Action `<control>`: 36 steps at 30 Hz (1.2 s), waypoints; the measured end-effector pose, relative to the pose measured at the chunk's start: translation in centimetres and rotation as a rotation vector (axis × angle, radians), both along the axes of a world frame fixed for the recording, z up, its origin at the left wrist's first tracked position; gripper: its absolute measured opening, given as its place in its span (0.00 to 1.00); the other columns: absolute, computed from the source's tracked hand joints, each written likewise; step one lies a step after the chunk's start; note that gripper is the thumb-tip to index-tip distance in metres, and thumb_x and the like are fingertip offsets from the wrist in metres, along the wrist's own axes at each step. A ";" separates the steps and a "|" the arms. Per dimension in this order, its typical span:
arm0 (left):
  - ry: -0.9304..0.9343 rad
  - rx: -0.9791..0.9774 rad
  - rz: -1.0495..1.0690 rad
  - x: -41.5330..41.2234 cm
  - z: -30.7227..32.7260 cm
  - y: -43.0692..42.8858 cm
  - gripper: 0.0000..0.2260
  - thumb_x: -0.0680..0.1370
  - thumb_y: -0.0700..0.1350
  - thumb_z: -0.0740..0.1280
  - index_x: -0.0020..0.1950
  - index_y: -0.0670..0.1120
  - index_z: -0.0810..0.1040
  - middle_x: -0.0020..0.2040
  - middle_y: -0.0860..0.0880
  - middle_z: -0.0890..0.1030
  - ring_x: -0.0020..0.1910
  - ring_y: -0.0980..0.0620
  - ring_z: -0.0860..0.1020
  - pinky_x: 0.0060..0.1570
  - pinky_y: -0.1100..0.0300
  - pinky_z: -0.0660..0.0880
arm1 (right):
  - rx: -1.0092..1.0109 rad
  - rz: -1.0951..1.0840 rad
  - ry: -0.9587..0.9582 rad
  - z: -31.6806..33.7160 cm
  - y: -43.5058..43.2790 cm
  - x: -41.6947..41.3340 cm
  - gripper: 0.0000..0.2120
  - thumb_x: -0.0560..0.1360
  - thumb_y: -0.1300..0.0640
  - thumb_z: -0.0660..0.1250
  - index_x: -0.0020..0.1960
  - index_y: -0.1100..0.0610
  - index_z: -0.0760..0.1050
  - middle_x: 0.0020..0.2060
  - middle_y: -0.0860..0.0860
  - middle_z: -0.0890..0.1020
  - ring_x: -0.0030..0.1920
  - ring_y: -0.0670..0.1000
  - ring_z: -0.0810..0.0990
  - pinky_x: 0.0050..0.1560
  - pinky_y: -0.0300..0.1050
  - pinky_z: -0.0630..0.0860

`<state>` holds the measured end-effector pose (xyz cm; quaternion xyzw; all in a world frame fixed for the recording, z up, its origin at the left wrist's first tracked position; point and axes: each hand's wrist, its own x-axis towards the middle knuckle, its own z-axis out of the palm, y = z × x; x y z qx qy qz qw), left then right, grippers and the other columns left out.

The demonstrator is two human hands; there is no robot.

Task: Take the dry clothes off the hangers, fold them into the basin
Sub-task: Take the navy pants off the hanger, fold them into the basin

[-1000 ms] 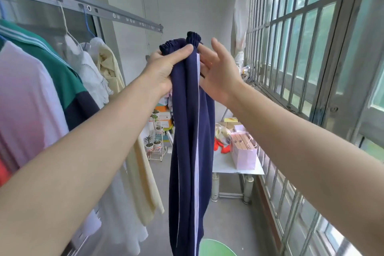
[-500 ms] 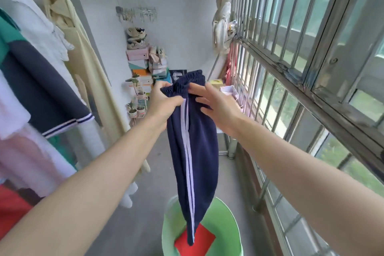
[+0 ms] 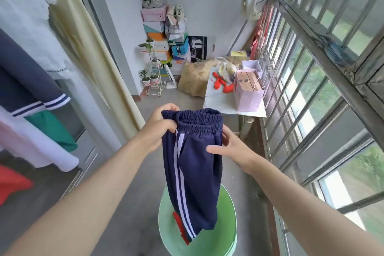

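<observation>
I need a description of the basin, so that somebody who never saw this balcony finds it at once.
Follow the barred window on the right down to the concrete floor. There, directly under the hanging navy trousers, stands the basin. It is the only round, light green container, with a red garment inside.

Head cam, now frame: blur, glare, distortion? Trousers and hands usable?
Head view: trousers, left hand and right hand sharp at centre; hung clothes at the left edge motion-smeared; window bars splayed by the wide-angle lens; daylight through them blown out lower right; basin evenly lit, no glare.
</observation>
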<state>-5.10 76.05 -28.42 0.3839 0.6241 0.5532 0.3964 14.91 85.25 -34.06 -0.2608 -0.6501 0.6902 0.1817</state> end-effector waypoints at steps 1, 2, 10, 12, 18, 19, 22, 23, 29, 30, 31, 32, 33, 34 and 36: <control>0.012 -0.012 -0.035 0.1 -0.1 0.1 0.15 0.55 0.31 0.57 0.38 0.44 0.68 0.31 0.48 0.68 0.29 0.55 0.67 0.27 0.64 0.63 | -0.013 0.070 -0.017 -0.1 0.1 -0.2 0.32 0.66 0.65 0.74 0.68 0.56 0.68 0.62 0.47 0.79 0.62 0.43 0.77 0.57 0.34 0.73; 0.021 -0.022 -0.066 0.3 -0.2 0.4 0.15 0.55 0.31 0.57 0.38 0.44 0.68 0.31 0.49 0.68 0.29 0.55 0.67 0.26 0.64 0.63 | -0.009 0.099 -0.036 -0.3 0.4 -0.4 0.28 0.67 0.67 0.74 0.65 0.57 0.71 0.60 0.49 0.80 0.60 0.44 0.78 0.57 0.35 0.74; 0.022 -0.146 -0.201 -0.7 -0.9 0.2 0.17 0.57 0.30 0.56 0.43 0.44 0.68 0.32 0.51 0.70 0.30 0.54 0.67 0.30 0.61 0.62 | -0.034 0.098 0.025 -0.9 1.6 -0.8 0.22 0.67 0.62 0.72 0.61 0.60 0.75 0.55 0.50 0.83 0.54 0.44 0.81 0.52 0.32 0.74; -0.009 -0.182 -0.225 -0.7 -1.1 0.1 0.19 0.58 0.30 0.55 0.45 0.44 0.69 0.34 0.49 0.71 0.31 0.53 0.68 0.31 0.61 0.63 | -0.006 0.027 0.011 -1.2 2.0 -1.3 0.23 0.67 0.63 0.75 0.61 0.61 0.75 0.55 0.51 0.83 0.54 0.44 0.81 0.51 0.33 0.75; -0.057 -0.194 -0.232 -0.2 -2.6 -0.2 0.24 0.62 0.31 0.59 0.56 0.46 0.70 0.50 0.46 0.75 0.43 0.49 0.74 0.42 0.54 0.71 | 0.108 -0.205 -0.006 -2.5 1.6 -2.5 0.19 0.67 0.61 0.77 0.56 0.54 0.78 0.50 0.47 0.84 0.52 0.45 0.82 0.54 0.40 0.77; -0.087 -0.169 -0.195 -0.3 -2.9 -0.4 0.24 0.62 0.31 0.59 0.57 0.45 0.70 0.53 0.45 0.76 0.47 0.48 0.75 0.47 0.51 0.72 | 0.089 -0.222 0.010 -2.6 1.5 -2.7 0.19 0.67 0.62 0.76 0.56 0.54 0.78 0.50 0.47 0.84 0.52 0.44 0.82 0.52 0.38 0.77; -0.262 -0.057 -0.041 -1.1 -4.1 -0.5 0.23 0.65 0.31 0.63 0.60 0.43 0.71 0.58 0.43 0.77 0.52 0.48 0.78 0.56 0.51 0.74 | 0.011 -0.251 0.077 -2.6 1.4 -3.1 0.18 0.67 0.64 0.76 0.55 0.55 0.78 0.50 0.48 0.84 0.51 0.45 0.82 0.49 0.35 0.78; -0.329 -0.038 -0.011 -1.4 -4.7 -0.5 0.22 0.66 0.32 0.65 0.60 0.41 0.72 0.57 0.42 0.78 0.52 0.47 0.79 0.56 0.52 0.75 | 0.004 -0.265 0.084 -2.5 1.3 -3.2 0.18 0.67 0.65 0.76 0.55 0.55 0.78 0.50 0.48 0.84 0.51 0.45 0.82 0.50 0.36 0.78; -0.123 -0.218 -0.171 -1.2 -7.8 -1.5 0.24 0.69 0.45 0.72 0.64 0.45 0.74 0.60 0.48 0.81 0.59 0.51 0.79 0.59 0.57 0.76 | 0.018 -0.362 0.072 -2.3 0.9 -3.4 0.17 0.68 0.63 0.75 0.56 0.59 0.78 0.50 0.51 0.85 0.51 0.47 0.83 0.50 0.38 0.79; -0.028 -0.233 -0.155 -0.9 -8.0 -1.3 0.24 0.68 0.45 0.72 0.63 0.46 0.74 0.59 0.49 0.81 0.59 0.52 0.79 0.59 0.57 0.76 | 0.027 -0.368 0.076 -2.2 0.8 -3.4 0.18 0.68 0.63 0.75 0.57 0.59 0.78 0.50 0.50 0.84 0.51 0.47 0.83 0.50 0.37 0.79; 0.051 -0.232 -0.105 -0.8 -8.2 -1.0 0.22 0.68 0.47 0.72 0.61 0.48 0.76 0.57 0.50 0.82 0.58 0.52 0.79 0.59 0.56 0.76 | 0.038 -0.367 0.075 -2.1 0.7 -3.4 0.19 0.68 0.63 0.75 0.57 0.58 0.77 0.51 0.50 0.84 0.51 0.46 0.82 0.50 0.37 0.78; 0.100 -0.231 -0.047 -0.7 -8.4 -0.8 0.19 0.69 0.49 0.70 0.59 0.48 0.77 0.56 0.50 0.83 0.57 0.51 0.80 0.60 0.52 0.75 | 0.051 -0.358 0.066 -2.0 0.7 -3.4 0.20 0.68 0.63 0.75 0.58 0.58 0.76 0.51 0.49 0.84 0.51 0.44 0.82 0.50 0.35 0.78; 0.101 -0.232 -0.013 -0.7 -8.4 -0.6 0.16 0.71 0.50 0.68 0.57 0.48 0.79 0.55 0.50 0.83 0.56 0.50 0.80 0.61 0.48 0.74 | 0.065 -0.342 0.049 -1.9 0.6 -3.2 0.21 0.68 0.63 0.76 0.59 0.58 0.75 0.52 0.49 0.83 0.51 0.43 0.82 0.49 0.33 0.77; 0.063 -0.230 0.000 -0.8 -8.3 -0.4 0.14 0.74 0.49 0.67 0.57 0.48 0.79 0.55 0.49 0.83 0.56 0.49 0.80 0.62 0.45 0.73 | 0.075 -0.322 0.031 -1.7 0.7 -3.0 0.23 0.67 0.63 0.76 0.60 0.58 0.73 0.53 0.49 0.83 0.51 0.42 0.81 0.50 0.33 0.77; -0.072 -0.209 0.013 -0.9 -8.1 -0.5 0.10 0.80 0.43 0.62 0.58 0.45 0.78 0.55 0.46 0.83 0.57 0.47 0.80 0.64 0.45 0.71 | 0.100 -0.262 -0.022 -1.5 1.3 -2.1 0.26 0.65 0.64 0.77 0.60 0.59 0.71 0.53 0.50 0.83 0.52 0.44 0.81 0.53 0.37 0.77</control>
